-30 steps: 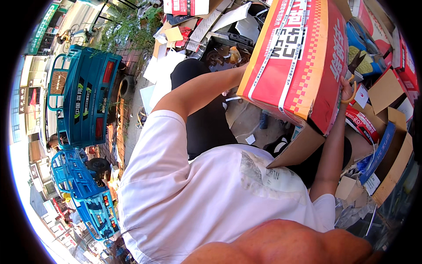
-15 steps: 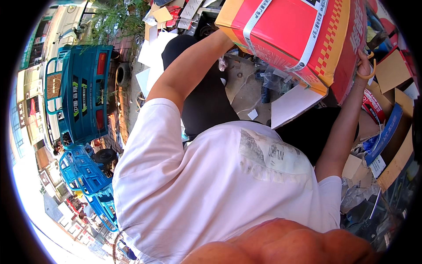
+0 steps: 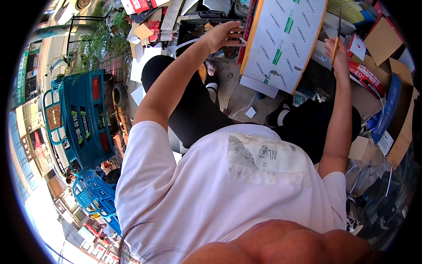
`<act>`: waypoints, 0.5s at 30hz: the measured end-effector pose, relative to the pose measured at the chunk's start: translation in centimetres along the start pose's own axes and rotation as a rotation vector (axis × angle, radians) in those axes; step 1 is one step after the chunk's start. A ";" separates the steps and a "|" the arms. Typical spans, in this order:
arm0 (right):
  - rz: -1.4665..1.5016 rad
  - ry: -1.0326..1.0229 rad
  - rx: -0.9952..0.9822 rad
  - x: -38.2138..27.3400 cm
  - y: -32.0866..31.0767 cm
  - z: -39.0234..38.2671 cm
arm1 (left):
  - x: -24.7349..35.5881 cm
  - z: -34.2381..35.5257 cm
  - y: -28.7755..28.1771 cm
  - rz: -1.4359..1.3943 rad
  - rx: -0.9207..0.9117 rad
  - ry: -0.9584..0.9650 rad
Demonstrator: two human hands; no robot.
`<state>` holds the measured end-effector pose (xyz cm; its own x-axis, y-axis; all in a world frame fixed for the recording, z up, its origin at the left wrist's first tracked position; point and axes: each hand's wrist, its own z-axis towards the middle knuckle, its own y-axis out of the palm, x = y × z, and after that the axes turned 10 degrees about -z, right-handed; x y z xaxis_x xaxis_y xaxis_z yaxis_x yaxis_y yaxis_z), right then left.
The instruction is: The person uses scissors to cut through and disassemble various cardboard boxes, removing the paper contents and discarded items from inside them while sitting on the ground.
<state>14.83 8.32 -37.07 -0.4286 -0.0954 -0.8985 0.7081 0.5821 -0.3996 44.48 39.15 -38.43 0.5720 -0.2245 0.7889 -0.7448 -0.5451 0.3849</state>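
Observation:
A large cardboard box [image 3: 281, 46] stands on the ground in front of me, its white patterned side with green marks facing up between orange edges. My left hand [image 3: 225, 36] is open beside the box's left side, fingers stretched toward it; whether the fingertips touch it I cannot tell. My right hand [image 3: 338, 59], off the box's right side, is closed round a pair of scissors [image 3: 336, 49] with orange handles. Their dark, narrow blade points away from me. The box's far end is cut off by the picture's edge.
Flattened boxes and scraps [image 3: 143, 33] lie at the far left. Open cardboard boxes [image 3: 387, 57] and a clear plastic bag [image 3: 367, 171] crowd my right. My black-clad knees [image 3: 160, 77] flank the ground before me. A teal cargo tricycle [image 3: 79, 119] is parked at left.
The box has turned from its red, strapped face to its white patterned side and sits lower, farther away. Both hands have come off it; the scissors stay in my right hand.

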 end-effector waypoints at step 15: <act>-0.254 -0.204 -0.129 -1.9 2.5 -5.6 | -4.4 3.0 1.7 0.880 -0.190 -0.065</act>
<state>14.25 14.46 -35.38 -0.4518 -0.4020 -0.7964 0.5111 0.6151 -0.6004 41.69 36.83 -42.69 -0.2181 -0.5455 0.8092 -0.9633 -0.0128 -0.2682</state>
